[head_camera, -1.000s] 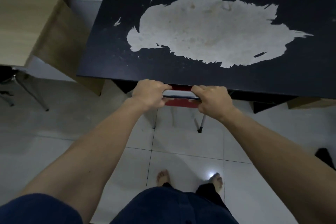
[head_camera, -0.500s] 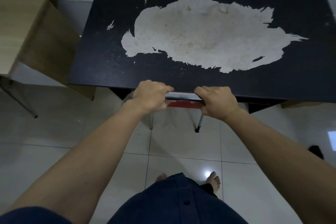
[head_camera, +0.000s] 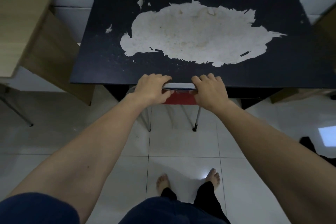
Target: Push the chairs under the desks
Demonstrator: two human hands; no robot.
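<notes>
Bare feet (head_camera: pixel 188 181) are planted on the tiled floor (head_camera: pixel 181 143). Further out, the chair (head_camera: pixel 179 98) is gripped at its top rail: the left hand (head_camera: pixel 151 89) and right hand (head_camera: pixel 209 90) are each closed around it, fingers (head_camera: pixel 203 78) curled over the far edge. The chair's red back lies at the black table's (head_camera: pixel 101 56) near edge, its seat hidden beneath. An even, straight push from both hands is advisable, so the metal legs are not skewed into the table's supports. No containers are seen. A wooden table (head_camera: pixel 20 29) stands left.
</notes>
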